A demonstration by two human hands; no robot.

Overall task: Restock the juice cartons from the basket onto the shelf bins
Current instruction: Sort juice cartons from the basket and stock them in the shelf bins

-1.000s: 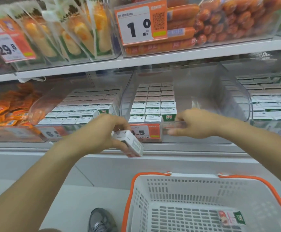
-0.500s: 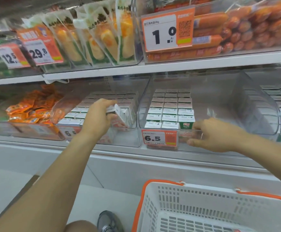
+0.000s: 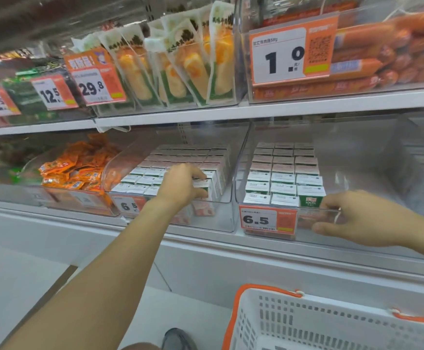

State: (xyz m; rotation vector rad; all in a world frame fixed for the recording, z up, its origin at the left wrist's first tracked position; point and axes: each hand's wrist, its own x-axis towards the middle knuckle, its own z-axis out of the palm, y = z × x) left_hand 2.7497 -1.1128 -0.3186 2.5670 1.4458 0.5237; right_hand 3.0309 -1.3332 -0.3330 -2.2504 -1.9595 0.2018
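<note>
Pinching a juice carton [image 3: 200,189] in our left hand [image 3: 180,186] inside the left bin [image 3: 227,215], our right hand [image 3: 357,218] clasps the neighbouring bin's front rim [image 3: 317,210].

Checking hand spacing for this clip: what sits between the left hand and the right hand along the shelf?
In the head view, between the left hand and right hand stand the bins' clear side walls, three columns of juice cartons and an orange 6.5 price tag.

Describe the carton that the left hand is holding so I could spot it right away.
Find the lower shelf and the clear bin left of the full 6.5 price tag. At its front right, the left hand holds one juice carton; unlike its neighbours, fingers wrap it.
</note>
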